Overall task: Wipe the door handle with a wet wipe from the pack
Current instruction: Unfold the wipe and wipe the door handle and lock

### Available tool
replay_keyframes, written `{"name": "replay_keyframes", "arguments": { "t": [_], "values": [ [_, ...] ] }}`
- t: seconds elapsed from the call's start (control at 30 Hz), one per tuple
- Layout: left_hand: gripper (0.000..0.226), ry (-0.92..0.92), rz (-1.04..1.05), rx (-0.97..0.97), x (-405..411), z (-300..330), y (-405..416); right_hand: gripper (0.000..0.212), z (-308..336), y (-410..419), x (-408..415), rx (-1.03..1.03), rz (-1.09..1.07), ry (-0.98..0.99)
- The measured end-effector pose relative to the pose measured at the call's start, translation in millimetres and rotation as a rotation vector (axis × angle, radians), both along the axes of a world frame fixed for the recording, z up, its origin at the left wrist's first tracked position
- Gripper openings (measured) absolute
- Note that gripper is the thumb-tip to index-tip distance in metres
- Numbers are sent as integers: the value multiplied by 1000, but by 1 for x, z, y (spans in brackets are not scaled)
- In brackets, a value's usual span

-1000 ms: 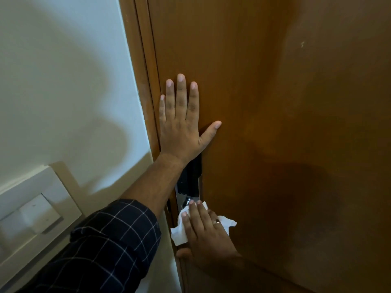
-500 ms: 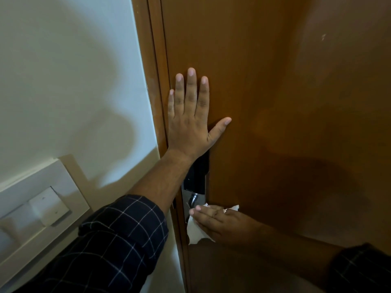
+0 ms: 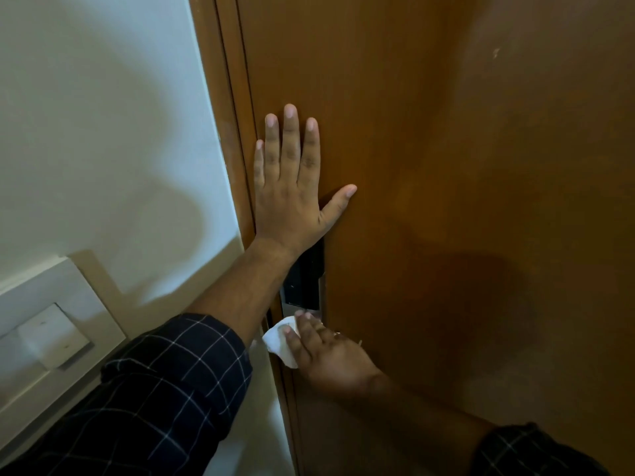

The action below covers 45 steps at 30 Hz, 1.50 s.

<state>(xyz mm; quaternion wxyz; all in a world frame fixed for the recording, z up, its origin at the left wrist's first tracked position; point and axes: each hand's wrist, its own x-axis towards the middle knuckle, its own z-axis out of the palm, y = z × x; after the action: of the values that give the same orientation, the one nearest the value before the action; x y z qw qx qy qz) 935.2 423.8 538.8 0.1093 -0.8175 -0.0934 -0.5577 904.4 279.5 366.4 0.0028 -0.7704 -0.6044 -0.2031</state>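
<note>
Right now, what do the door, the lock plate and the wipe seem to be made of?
Door: looks like wood or wood veneer, brown, smooth satin sheen. Lock plate: dark glossy panel, probably plastic or glass, with a silvery metal-looking edge. Wipe, under the right hand: soft white fabric-like sheet, crumpled.

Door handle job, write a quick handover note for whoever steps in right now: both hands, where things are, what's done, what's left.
Left hand: flat and open against the door, fingers up, just above the black lock plate.
Right hand: pressing the white wipe against the door edge just below the lock plate.
The handle itself is hidden under that hand, so I cannot tell how much of it is clean. The pack is not in view.
Done: wipe is out and at the lock area.
Left: finish wiping the handle all round, then lift both hands off.
</note>
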Motion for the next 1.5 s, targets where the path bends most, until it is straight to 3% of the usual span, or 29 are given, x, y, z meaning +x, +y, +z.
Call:
{"name": "replay_keyframes", "arguments": {
  "t": [0.1,0.23,0.37,0.57,0.7,0.8,0.9,0.97,1.2,1.37,1.5],
  "values": [
    [89,0,1,-5,1,0,0,65,-8,-28,23,-42,128,-73],
    [90,10,12,0,-1,1,0,39,-10,-47,42,22,117,10],
    [89,11,-4,3,-2,0,-1,33,-11,-46,45,26,116,-4],
    [90,9,14,-10,0,0,-1,49,0,-10,-2,-3,-136,-18],
    [89,16,7,3,-2,-2,-1,52,10,40,-30,15,-338,159],
    [89,17,0,-1,-1,-3,2,48,9,41,-27,18,-384,137],
    [89,6,-8,5,1,-2,3,29,10,25,-21,-28,-361,295],
    [90,-1,-7,4,3,-2,3,21,8,16,-15,-42,-339,290],
    [91,-4,-12,-2,5,-4,4,32,12,35,-18,-105,-437,433],
    [91,20,-12,-3,2,-4,3,43,20,-13,-3,-66,-140,80],
    [90,47,-15,-14,2,-5,5,45,18,-39,38,-176,138,-50]
  ]
}}
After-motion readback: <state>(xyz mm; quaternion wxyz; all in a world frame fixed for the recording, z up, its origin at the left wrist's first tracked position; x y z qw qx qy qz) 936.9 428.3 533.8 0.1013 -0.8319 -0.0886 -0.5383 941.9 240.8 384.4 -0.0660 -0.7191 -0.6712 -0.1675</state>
